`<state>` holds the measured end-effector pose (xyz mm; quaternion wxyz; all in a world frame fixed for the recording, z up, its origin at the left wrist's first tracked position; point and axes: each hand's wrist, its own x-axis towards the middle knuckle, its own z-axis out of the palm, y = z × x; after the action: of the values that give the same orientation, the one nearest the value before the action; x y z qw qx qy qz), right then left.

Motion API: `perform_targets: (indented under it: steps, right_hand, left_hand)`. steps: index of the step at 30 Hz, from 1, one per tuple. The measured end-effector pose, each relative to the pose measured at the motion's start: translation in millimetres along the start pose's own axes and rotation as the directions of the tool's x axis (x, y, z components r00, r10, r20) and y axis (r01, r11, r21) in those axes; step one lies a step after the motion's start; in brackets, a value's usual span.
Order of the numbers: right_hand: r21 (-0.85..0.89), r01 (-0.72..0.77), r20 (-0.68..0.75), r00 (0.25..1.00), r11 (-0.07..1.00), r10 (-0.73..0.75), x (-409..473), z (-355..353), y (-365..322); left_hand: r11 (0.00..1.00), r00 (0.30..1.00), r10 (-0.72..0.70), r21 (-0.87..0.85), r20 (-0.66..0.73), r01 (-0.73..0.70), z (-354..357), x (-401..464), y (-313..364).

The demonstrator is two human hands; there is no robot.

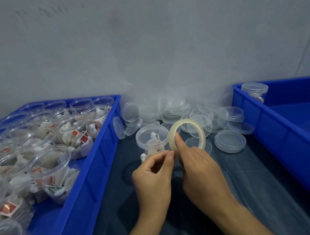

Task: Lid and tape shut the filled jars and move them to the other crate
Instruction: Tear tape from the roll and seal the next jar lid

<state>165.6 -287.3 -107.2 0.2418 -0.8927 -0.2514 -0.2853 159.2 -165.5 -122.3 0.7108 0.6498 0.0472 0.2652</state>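
Observation:
A clear jar (152,137) with a lid on and white sachets inside stands on the dark table between two blue crates. My right hand (196,163) holds a roll of clear tape (187,133) upright just right of the jar, index finger lying inside the ring. At the roll's lower left edge, my left hand (154,173) pinches thumb to fingertips, apparently on the tape's free end. The left crate (100,160) is full of open filled jars (51,167). In the right crate (292,134) one lidded jar (255,91) stands in the far corner.
A heap of several clear lids (230,140) lies behind and right of the jar, against the grey wall. Both crates' walls flank the strip of dark table (240,195) where my forearms rest.

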Motion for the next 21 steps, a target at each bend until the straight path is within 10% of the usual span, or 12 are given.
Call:
perform_targets:
  steps: [21]
  right_hand:
    - [-0.081,0.116,0.092,0.99,0.99,-0.108,-1.7,-3.3,4.3]
  left_hand:
    - [0.906,0.965,0.26,0.34,0.021,-0.251,-7.0,-0.5,1.8]
